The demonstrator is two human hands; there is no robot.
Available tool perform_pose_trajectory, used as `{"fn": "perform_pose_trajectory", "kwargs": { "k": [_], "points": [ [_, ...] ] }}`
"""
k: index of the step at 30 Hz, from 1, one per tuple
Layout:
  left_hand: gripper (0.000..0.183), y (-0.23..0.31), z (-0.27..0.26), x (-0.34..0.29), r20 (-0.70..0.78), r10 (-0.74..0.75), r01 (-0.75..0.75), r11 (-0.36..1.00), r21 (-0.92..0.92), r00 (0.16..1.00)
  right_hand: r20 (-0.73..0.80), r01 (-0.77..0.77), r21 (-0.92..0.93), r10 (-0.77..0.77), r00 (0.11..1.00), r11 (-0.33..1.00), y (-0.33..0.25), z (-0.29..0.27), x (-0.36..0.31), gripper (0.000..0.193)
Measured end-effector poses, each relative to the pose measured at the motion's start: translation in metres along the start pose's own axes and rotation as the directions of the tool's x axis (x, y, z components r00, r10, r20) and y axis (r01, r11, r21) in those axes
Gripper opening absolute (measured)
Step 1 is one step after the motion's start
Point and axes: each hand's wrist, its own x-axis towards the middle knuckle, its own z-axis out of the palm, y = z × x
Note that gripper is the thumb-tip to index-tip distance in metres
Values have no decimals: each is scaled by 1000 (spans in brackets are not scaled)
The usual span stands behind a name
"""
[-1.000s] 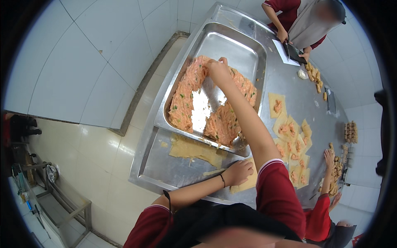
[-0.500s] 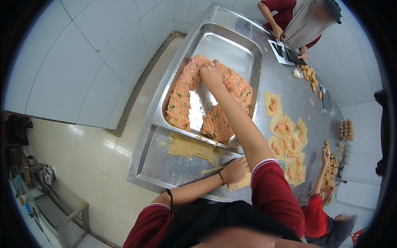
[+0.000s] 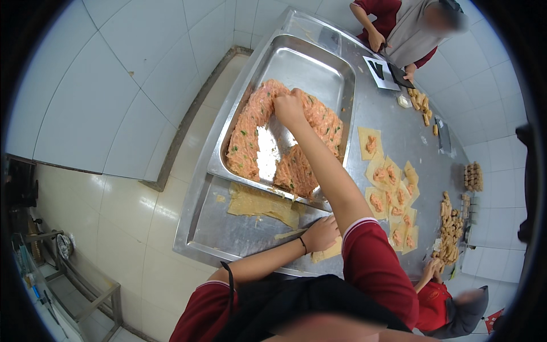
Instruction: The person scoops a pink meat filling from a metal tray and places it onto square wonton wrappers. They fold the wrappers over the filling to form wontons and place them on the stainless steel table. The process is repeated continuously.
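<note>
A large steel tray [image 3: 310,62] on the steel table [image 3: 410,142] holds a thick layer of orange minced filling [image 3: 248,137] flecked with green. My right hand [image 3: 289,106] reaches far into the tray, its fingers closed in the filling near the middle. My left hand [image 3: 321,232] rests close to my body on a pale square wrapper [image 3: 329,249] at the table's near edge, fingers curled over it.
A stack of pale wrappers [image 3: 262,203] lies in front of the tray. Several wrappers with dabs of filling [image 3: 393,191] cover the table to the right, and rolled pieces [image 3: 450,225] lie beyond them. One person [image 3: 410,25] works at the far end, another [image 3: 450,299] at lower right.
My right hand has drawn back a little from the tray's far side toward its middle, still in the filling. My left hand has stayed on the wrapper.
</note>
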Motion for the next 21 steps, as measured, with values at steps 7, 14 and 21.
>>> {"fn": "perform_pose_trajectory", "kwargs": {
  "k": [7,14,21],
  "points": [
    [39,6,-11,2,76,-24,21,999,41,997,123,-10,-25,13,992,1000,-1,-2,-15,14],
    [27,8,-16,4,135,-66,61,997,39,989,125,-19,547,-60,990,837,14,-42,-32,15],
    [28,6,-16,5,128,-41,44,999,-21,991,307,-138,140,89,948,981,39,-38,34,24]
  ]
}}
